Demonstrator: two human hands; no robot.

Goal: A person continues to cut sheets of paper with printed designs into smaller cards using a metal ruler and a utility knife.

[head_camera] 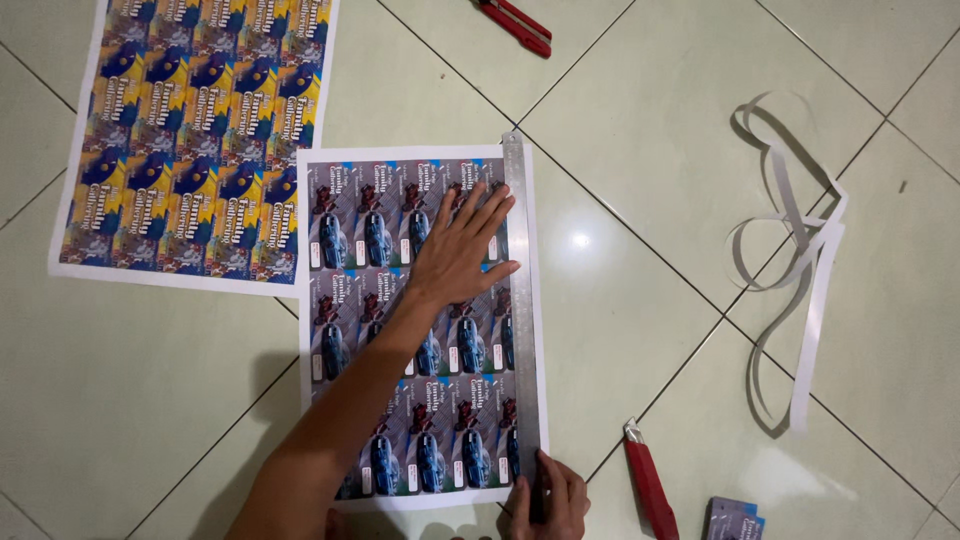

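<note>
A printed sheet (350,330) of small purple-and-blue cards lies on the tiled floor. A long metal ruler (521,330) runs along its right side. My left hand (458,252) lies flat on the sheet with fingers spread, and the fingertips reach the ruler. My right hand (551,500) is at the bottom edge of the view. Its fingers are curled on the ruler's near end. What lies under those fingers is hidden.
A second sheet (195,130) printed in yellow and blue lies at the upper left, touching the first. One red cutter (648,487) lies right of my right hand, another (517,23) at the top. Curled white paper strips (800,240) lie at the right, and a small card stack (733,520) sits at the bottom right.
</note>
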